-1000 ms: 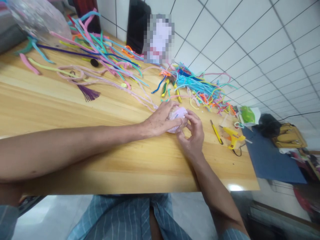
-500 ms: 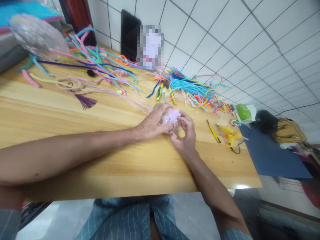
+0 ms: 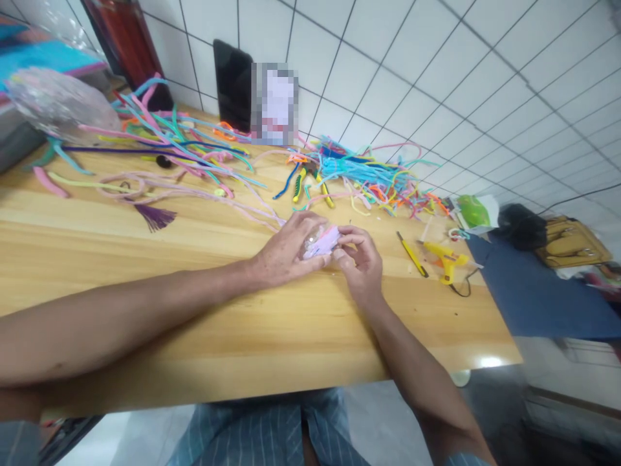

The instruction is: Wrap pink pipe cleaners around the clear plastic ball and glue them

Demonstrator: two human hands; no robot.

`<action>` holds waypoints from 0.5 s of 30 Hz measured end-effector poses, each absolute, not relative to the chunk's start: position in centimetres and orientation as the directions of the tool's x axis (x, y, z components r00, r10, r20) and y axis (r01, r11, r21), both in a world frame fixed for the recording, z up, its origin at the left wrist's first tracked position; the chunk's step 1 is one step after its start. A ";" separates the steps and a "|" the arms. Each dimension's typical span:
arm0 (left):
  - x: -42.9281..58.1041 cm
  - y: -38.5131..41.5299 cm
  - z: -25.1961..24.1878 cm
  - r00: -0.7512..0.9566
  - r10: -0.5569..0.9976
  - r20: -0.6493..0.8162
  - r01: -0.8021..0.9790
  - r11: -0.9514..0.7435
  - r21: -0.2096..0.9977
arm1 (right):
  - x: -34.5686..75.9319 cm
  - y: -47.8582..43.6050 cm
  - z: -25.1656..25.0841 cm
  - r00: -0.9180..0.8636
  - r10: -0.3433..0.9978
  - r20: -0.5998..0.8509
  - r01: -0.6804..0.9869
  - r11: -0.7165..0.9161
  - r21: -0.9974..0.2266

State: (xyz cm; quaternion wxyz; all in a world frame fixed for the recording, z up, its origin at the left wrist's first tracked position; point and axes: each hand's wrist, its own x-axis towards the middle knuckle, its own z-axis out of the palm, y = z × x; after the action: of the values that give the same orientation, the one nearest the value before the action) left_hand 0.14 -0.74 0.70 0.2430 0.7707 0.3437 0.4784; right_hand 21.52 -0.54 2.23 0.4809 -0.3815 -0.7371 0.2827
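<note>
Between my two hands is a small lilac-and-clear shiny object (image 3: pixel 322 243); its exact kind does not show. My left hand (image 3: pixel 294 249) curls around its left side, thumb along the near edge. At its right edge the bent fingers and thumb of my right hand (image 3: pixel 359 262) press together on it. Pale pink cords (image 3: pixel 242 208) run left along the table from beside my left hand towards a purple tassel (image 3: pixel 154 216). Just beyond the hands lie pliers with yellow-green handles (image 3: pixel 299 184).
Fuzzy coloured stems (image 3: pixel 356 169) lie bundled along the wall, with more loose ones (image 3: pixel 189 139) at left. A yellow cutter (image 3: pixel 411 254) and a yellow glue gun (image 3: pixel 446 260) rest at right. A phone (image 3: pixel 233 84) leans on the tiled wall. The wooden table's (image 3: pixel 291 362) front edge is near my lap.
The lilac object has turned between my fingers, showing more of its clear, shiny part on the left. My right fingers have drawn closer together. The whole view has shifted slightly.
</note>
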 end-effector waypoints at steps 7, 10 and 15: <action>-0.2 -0.7 0.8 0.357 0.760 0.543 0.333 -0.647 0.686 | 20.9 -1.2 2.4 -0.215 0.822 0.527 0.312 0.569 -0.761; -0.4 -0.8 0.8 0.369 0.754 0.543 0.344 -0.654 0.674 | 20.7 -1.4 2.4 -0.201 0.830 0.520 0.317 0.558 -0.767; -0.4 -0.7 0.8 0.373 0.735 0.566 0.317 -0.674 0.667 | 20.6 -1.7 2.1 -0.188 0.836 0.515 0.293 0.548 -0.783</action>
State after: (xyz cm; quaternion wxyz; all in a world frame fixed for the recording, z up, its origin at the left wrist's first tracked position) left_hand -0.41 -0.72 0.76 0.2313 0.7955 0.3307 0.4520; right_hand 20.59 -1.69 2.15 0.5030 -0.3912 -0.7218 0.2701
